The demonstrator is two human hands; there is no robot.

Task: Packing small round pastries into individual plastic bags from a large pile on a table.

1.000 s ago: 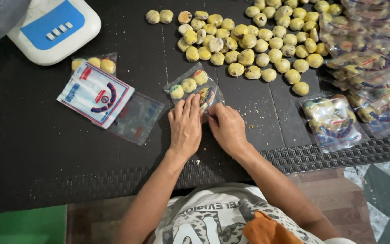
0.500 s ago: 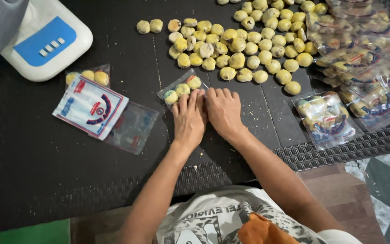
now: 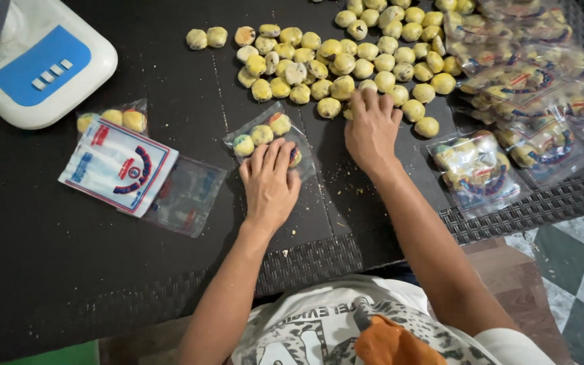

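My left hand [image 3: 270,181] lies flat on a small clear plastic bag [image 3: 265,135] that holds three round yellow cookies, pressing its near end to the black table [image 3: 49,270]. My right hand [image 3: 372,128] reaches up to the near edge of a big heap of loose yellow cookies [image 3: 346,54]. Its fingers are curled over cookies there, and whether they grip one is hidden.
A white scale with a blue panel [image 3: 38,64] sits at the far left. Near it are a stack of empty printed bags [image 3: 119,165] and a filled bag [image 3: 113,118]. Several filled bags [image 3: 528,88] pile up at right. The table's woven edge [image 3: 522,209] runs along the right front.
My right hand left the small bag and moved up and right to the cookie heap. My left hand stayed on the bag.
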